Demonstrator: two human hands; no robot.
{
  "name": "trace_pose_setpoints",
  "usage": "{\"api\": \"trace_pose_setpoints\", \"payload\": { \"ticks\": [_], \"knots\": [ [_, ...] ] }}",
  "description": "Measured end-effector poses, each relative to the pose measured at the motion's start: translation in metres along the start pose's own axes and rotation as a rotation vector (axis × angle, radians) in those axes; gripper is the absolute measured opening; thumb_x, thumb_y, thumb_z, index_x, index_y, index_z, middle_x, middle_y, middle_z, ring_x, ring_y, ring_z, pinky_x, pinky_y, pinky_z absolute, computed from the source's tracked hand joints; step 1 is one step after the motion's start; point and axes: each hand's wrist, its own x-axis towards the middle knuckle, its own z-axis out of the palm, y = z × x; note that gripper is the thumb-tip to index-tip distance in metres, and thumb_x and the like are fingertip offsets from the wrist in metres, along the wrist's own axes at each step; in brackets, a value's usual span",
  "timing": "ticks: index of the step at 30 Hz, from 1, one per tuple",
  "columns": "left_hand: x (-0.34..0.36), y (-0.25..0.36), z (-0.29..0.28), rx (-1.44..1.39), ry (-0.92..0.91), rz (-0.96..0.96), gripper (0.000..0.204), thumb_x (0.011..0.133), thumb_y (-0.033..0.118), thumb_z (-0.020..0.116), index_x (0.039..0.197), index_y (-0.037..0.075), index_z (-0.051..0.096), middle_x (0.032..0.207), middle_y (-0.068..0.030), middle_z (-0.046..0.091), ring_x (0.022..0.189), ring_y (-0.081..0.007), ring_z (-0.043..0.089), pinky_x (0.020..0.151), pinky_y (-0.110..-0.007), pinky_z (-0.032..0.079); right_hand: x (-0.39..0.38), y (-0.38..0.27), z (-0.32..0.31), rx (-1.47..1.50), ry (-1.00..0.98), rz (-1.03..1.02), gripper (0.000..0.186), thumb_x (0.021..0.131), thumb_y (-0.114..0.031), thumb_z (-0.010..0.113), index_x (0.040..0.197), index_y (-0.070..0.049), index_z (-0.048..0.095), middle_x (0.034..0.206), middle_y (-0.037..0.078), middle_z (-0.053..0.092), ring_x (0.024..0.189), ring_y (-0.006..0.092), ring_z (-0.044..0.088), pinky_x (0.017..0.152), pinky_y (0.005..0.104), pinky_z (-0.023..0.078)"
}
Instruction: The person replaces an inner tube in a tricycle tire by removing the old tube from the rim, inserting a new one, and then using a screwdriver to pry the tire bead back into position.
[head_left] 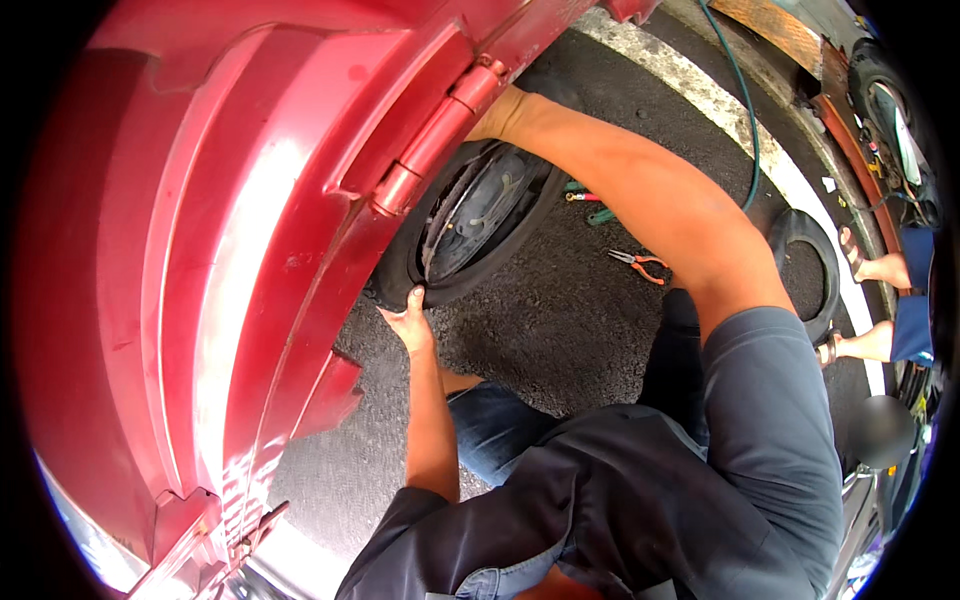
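Note:
A black tire (462, 288) stands on the ground partly under a red vehicle body, with a dark wheel rim (488, 215) inside it. My left hand (408, 322) grips the tire's near edge, thumb on top and fingers wrapped behind. Reaching over the far side of the tire, my right hand (497, 115) shows only its wrist and back; the red panel hides its fingers. Orange-handled pliers (640, 264) lie on the asphalt to the right of the tire, below a small red-and-yellow tool (582, 197) and a green-handled one (601, 216).
The red vehicle panel (240, 250) with its hinge (440, 135) overhangs the tire at left. A loose tire (828, 262) lies at right near a person's sandalled feet (852, 250). A green hose (752, 120) crosses the white road line (690, 75). A motorbike wheel (876, 75) stands far right.

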Motion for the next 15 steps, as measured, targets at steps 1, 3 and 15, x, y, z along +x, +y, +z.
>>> {"api": "trace_pose_setpoints", "payload": {
  "ticks": [1,3,15],
  "knots": [
    [0.003,0.0,-0.002,0.05,-0.001,-0.025,0.071,0.078,0.012,0.081,0.138,0.0,0.045,0.137,-0.0107,0.052,0.122,-0.023,0.051,0.11,-0.037,0.037,0.0,-0.001,0.001,0.09,-0.009,0.046,0.058,0.081,-0.056,0.066,0.123,-0.016,0.061,0.131,0.008,0.057,0.123,0.0321,0.052,0.101,0.0463,0.044],
    [0.011,-0.001,-0.006,0.064,-0.032,-0.02,0.073,0.078,0.014,0.082,0.139,-0.001,0.045,0.137,-0.0104,0.052,0.123,-0.0218,0.05,0.11,-0.036,0.036,0.012,-0.004,-0.008,0.204,-0.072,0.103,0.057,0.083,-0.056,0.064,0.124,-0.017,0.061,0.13,0.009,0.058,0.122,0.0318,0.053,0.101,0.0463,0.044],
    [0.016,0.02,0.021,-0.052,0.062,0.033,0.104,0.072,0.009,0.087,0.151,-0.006,0.021,0.145,-0.0172,0.043,0.127,-0.0242,0.046,0.114,-0.039,0.033,0.02,0.0,-0.065,0.083,-0.398,0.247,0.061,0.088,-0.063,0.057,0.128,-0.017,0.063,0.133,0.016,0.058,0.123,0.0339,0.054,0.102,0.046,0.043]
  ]
}}
